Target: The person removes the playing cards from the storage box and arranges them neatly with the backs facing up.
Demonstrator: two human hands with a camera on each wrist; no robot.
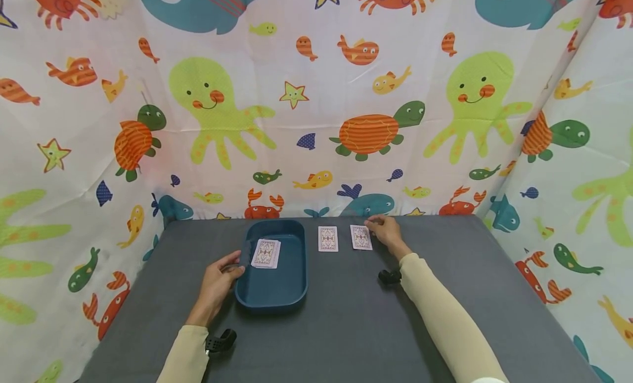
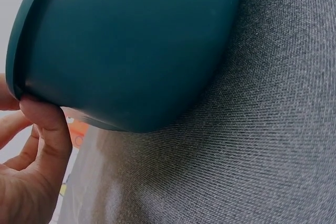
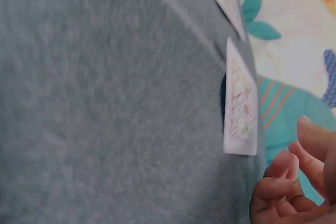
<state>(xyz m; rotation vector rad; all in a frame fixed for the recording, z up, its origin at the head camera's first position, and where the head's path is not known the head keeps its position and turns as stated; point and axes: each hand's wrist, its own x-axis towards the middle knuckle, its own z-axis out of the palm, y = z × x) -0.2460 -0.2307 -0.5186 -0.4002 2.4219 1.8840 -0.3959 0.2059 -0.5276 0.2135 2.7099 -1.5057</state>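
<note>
A blue plastic tray (image 1: 271, 288) stands on the table, and its left rim is pinched between the thumb and fingers of my left hand (image 1: 217, 284). The left wrist view shows the thumb pressed against the tray's outer wall (image 2: 126, 51), just under the lip. Inside the tray lies a small stack of patterned playing cards (image 1: 266, 254). To the tray's right, one playing card (image 1: 328, 239) lies back up. A second card (image 1: 361, 237) lies beside it, slightly turned. My right hand (image 1: 388, 233) is at that card's right edge, fingers loosely bent, and the right wrist view shows nothing between them.
A grey cloth covers the table (image 1: 341, 328). Behind it and along both sides hangs a white curtain (image 1: 316, 168) printed with sea animals, meeting the table's back edge just beyond the cards. Black bands with small devices (image 1: 221, 340) sit on both wrists.
</note>
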